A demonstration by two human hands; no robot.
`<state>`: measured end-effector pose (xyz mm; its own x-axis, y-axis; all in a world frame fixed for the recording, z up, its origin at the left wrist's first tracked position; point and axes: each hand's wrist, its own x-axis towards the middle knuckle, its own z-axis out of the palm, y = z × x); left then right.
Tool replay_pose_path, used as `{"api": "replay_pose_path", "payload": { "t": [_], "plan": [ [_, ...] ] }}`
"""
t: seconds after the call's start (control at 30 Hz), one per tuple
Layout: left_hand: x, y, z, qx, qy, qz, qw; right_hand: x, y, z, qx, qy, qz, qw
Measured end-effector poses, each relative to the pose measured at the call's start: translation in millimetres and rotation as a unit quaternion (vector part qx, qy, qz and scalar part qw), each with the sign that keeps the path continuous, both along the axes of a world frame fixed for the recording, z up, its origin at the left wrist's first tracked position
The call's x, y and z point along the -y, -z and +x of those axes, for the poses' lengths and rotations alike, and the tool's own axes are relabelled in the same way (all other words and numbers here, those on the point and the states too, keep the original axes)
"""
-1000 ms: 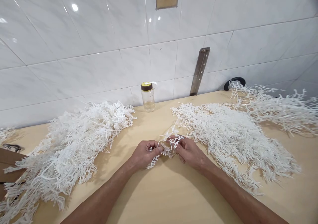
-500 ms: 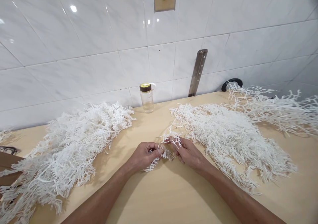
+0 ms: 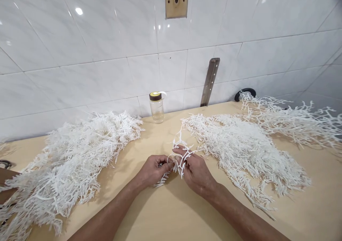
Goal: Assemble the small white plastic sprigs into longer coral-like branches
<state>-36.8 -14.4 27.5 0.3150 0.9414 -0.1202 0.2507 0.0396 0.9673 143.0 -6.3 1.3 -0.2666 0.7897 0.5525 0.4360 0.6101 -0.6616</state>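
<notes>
Hands point(image 3: 153, 170) point(image 3: 198, 173) curl close together, holding white sprigs point(image 3: 182, 159).

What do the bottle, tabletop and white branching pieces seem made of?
Bottle: smooth and see-through, so probably clear plastic, though glass is possible. Tabletop: its even, pale, satiny surface suggests laminated board. White branching pieces: likely matte moulded plastic, judging by their uniform whiteness and thin, repeated forks.

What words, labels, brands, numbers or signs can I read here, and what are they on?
None can be read.
Clear bottle: any faint marks are too small to read.
Wall plate: holes, no legible lettering.
Metal strip: light spots, no legible lettering.
White sprig: no lettering visible.
</notes>
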Motion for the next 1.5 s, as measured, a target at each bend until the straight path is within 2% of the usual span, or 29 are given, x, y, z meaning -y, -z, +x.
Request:
{"api": "replay_pose_path", "payload": {
  "t": [0.13, 0.2, 0.3, 0.4, 0.47, 0.6, 0.73, 0.83, 1.0, 1.07, 1.13, 1.23, 1.37, 1.5],
  "plan": [
    [1, -1.7, 1, 0.022, 0.01, -0.008, 1.0, -8, -2.6, -4, 0.024, -0.04, -0.005, 0.999],
    [1, -2.1, 0, 0.056, 0.012, -0.036, 0.998, -14, -5.1, -5, 0.031, -0.07, -0.036, 0.996],
    [1, -1.5, -2, 0.134, 0.011, -0.075, 0.988, -22, -8.3, -4, 0.015, -0.084, -0.146, 0.986],
    [0, -0.4, -4, 0.199, 0.005, -0.123, 0.972, -28, -11.0, -1, -0.032, -0.053, -0.263, 0.963],
    [0, -0.4, -5, 0.22, 0.003, -0.159, 0.963, -28, -13.1, 1, -0.049, -0.051, -0.314, 0.947],
    [-1, -1.9, -5, 0.239, -0.017, -0.183, 0.954, -25, -14.2, 3, -0.041, -0.071, -0.34, 0.937],
    [-3, -1.3, -3, 0.24, -0.08, -0.17, 0.952, -24, -9.9, 6, -0.073, -0.084, -0.365, 0.924],
    [-4, 0.2, -2, 0.232, -0.116, -0.161, 0.952, -22, -8.9, 10, -0.081, -0.091, -0.339, 0.933],
    [-5, 0.4, 0, 0.219, -0.151, -0.165, 0.95, -13, -12.0, 17, -0.037, -0.087, -0.137, 0.986],
    [-5, -0.2, 1, 0.224, -0.152, -0.17, 0.947, -10, -11.4, 17, 0.009, -0.099, -0.079, 0.992],
    [-4, -0.5, 2, 0.239, -0.142, -0.177, 0.944, -9, -9.8, 15, 0.045, -0.1, -0.054, 0.993],
    [-4, 0.1, 1, 0.253, -0.121, -0.188, 0.941, -10, -9.0, 12, 0.052, -0.08, -0.066, 0.993],
    [-4, 0.8, 0, 0.235, -0.114, -0.193, 0.946, -12, -13.4, 12, -0.005, -0.064, -0.126, 0.99],
    [-5, 1.2, -3, 0.245, -0.109, -0.193, 0.944, -12, -16.6, 16, -0.028, -0.113, -0.204, 0.972]
  ]
}}
